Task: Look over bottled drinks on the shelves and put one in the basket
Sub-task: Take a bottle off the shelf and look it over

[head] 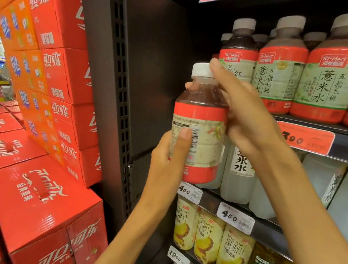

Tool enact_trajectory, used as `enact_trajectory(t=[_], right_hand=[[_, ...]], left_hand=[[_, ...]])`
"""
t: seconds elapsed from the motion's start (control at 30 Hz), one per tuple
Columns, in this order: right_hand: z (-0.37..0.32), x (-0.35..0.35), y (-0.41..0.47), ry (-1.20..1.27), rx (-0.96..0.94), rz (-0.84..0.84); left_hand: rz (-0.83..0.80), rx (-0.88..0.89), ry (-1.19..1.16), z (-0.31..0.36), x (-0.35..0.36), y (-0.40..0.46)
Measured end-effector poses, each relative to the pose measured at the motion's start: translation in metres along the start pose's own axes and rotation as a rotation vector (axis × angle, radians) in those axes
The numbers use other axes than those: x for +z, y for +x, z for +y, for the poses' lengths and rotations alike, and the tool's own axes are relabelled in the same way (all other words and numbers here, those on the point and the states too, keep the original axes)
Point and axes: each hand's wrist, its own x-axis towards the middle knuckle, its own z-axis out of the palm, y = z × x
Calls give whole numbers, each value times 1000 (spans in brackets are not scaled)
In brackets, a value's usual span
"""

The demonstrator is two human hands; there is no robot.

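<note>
Head view, held item: a bottle (199, 124) with a white cap, dark reddish drink and a red-and-cream label is up in front of the shelves (314, 125), clear of them, upright with a slight tilt.
Head view, left hand: the left hand (171, 153) is wrapped round the lower half of the bottle, thumb lying across the label beside the barcode, fingers curled behind it.
Head view, right hand: the right hand (239, 109) is closed over the bottle's neck and shoulder from the right, fingers bent round just under the cap.
Head view, label side: the barcode and small print face the camera, so the person appears to be reading the back label.
Head view, shelves: bottles of the same brand (327, 69) stand in rows on the upper shelf, paler bottles (241, 168) below, pineapple juice bottles (208, 239) lower still, with price tags (305, 138) on the shelf edges.
Head view, left side: stacked red cartons (35, 198) fill the area beside the rack.
Done so far: one drink is off the shelf and under inspection, which I judge to be the looking-over step.
Left to do: choosing is not settled as far as can be seen; no basket is in view, so the placing step is not yet done.
</note>
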Motion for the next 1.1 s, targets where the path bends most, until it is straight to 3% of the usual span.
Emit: enact_trajectory(t=[0.2, 0.33, 0.5, 0.67, 0.9, 1.0, 1.1], right_hand=[[2, -3, 3, 136, 58, -164], [1, -3, 2, 186, 37, -88], [-1, -1, -2, 68, 18, 78], [-4, -6, -1, 52, 104, 16], [6, -6, 0, 183, 86, -111], [9, -5, 1, 196, 56, -74], [10, -6, 4, 150, -7, 3]], left_hand=[[-205, -206, -342, -1, -10, -3], [-185, -177, -223, 1, -11, -1], [-113, -113, -12, 6, -4, 0], [-63, -92, -67, 1, 2, -3], [-203, -220, -399, 2, -5, -3], [-180, -227, -321, 1, -5, -1], [-132, -177, -101, 5, -8, 2]])
